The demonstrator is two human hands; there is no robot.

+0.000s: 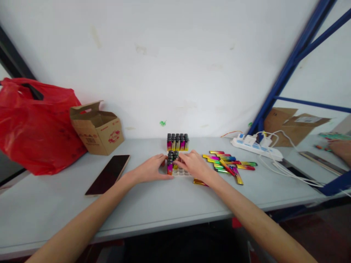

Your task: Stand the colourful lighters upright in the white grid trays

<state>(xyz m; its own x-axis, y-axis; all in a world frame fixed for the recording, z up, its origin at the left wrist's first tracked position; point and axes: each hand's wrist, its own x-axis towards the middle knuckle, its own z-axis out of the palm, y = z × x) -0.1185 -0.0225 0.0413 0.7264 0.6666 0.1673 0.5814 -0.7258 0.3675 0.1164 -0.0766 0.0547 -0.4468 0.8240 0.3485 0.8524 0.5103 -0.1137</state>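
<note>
Near the middle of the table, a pale tray holds several black-topped lighters standing upright in its left part. Around the tray's left side, my left hand is spread with thumb and fingers apart. My right hand reaches over the tray from the right, its fingers closed at a lighter with a yellow lower part. Behind the tray stands a block of upright lighters in pink, yellow and clear tones. Shiny multicoloured lighters lie in a loose pile to the right, one partly under my right wrist.
A dark phone, an open cardboard box and a red plastic bag are on the left. A white power strip with cables lies right, beside a blue metal frame. Another person's hand shows at far right.
</note>
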